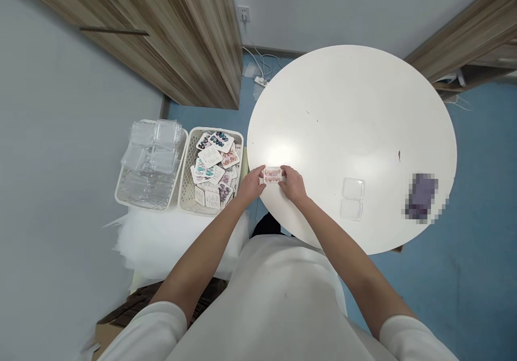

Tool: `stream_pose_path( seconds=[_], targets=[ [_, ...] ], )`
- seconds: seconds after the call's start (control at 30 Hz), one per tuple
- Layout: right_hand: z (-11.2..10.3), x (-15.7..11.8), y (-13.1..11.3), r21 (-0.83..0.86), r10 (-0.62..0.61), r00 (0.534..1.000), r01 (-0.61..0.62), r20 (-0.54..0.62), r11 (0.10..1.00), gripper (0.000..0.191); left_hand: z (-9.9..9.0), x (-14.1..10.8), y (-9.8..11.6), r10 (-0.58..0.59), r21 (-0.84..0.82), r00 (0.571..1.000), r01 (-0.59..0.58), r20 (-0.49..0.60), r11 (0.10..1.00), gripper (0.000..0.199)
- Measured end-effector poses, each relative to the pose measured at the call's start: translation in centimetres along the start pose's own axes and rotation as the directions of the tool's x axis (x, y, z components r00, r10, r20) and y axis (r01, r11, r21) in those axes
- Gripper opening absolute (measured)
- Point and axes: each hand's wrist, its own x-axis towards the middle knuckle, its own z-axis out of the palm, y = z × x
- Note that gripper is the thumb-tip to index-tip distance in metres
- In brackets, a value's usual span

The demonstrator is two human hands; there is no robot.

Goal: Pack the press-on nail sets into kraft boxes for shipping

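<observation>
A small white card with rows of pinkish press-on nails [272, 175] is held level over the near left edge of the round white table [347, 102]. My left hand [251, 184] pinches its left edge between thumb and fingers. At the card's right edge, my right hand [293, 183] grips it the same way. To the right on the table lies a clear plastic case [353, 199], opened flat into two halves. A white basket [183, 188] left of the table holds many similar nail cards [212, 169] in several colours.
Farther left, another basket [120, 188] holds stacked clear plastic cases [155, 145]. White wrapping material [161, 240] lies in front of the baskets. A blurred purple item [421, 196] rests on the table's right side. Beyond the table, a power strip [260, 82] sits on the floor.
</observation>
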Motion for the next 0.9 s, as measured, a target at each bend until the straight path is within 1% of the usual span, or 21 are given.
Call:
stream_pose_path(
  seconds=[0.13, 0.23, 0.4, 0.57, 0.7, 0.9],
  targets=[
    [-0.2, -0.9, 0.3, 0.117, 0.047, 0.999, -0.050, 0.025, 0.992, 0.048, 0.1, -0.5, 0.5, 0.018, -0.017, 1.000, -0.018, 0.009, 1.000, 0.062],
    [-0.9, -2.1, 0.7, 0.192, 0.076, 0.996, -0.082, 0.041, 0.978, 0.052, 0.4, -1.0, 1.3, 0.041, -0.042, 0.999, -0.041, 0.011, 0.998, 0.062],
    [-2.9, -4.8, 1.8, 0.187, 0.056, 0.998, -0.059, 0.021, 0.981, 0.057, 1.5, -1.6, 3.1, 0.115, -0.093, 0.992, -0.110, 0.056, 0.990, 0.062],
    [-5.0, -8.0, 3.7, 0.183, 0.045, 0.999, -0.039, -0.027, 0.982, 0.059, 3.3, -2.2, 5.4, 0.196, -0.111, 0.973, -0.183, 0.124, 0.977, 0.064],
    [-6.5, -10.8, 5.7, 0.223, 0.062, 0.996, -0.046, -0.062, 0.974, 0.059, 5.2, -3.1, 7.7, 0.263, -0.105, 0.955, -0.249, 0.141, 0.963, 0.063],
    [-9.3, -14.9, 9.5, 0.256, 0.049, 0.997, -0.030, -0.067, 0.966, 0.057, 8.3, -4.4, 11.7, 0.287, -0.062, 0.938, -0.280, 0.194, 0.958, 0.059]
  ],
)
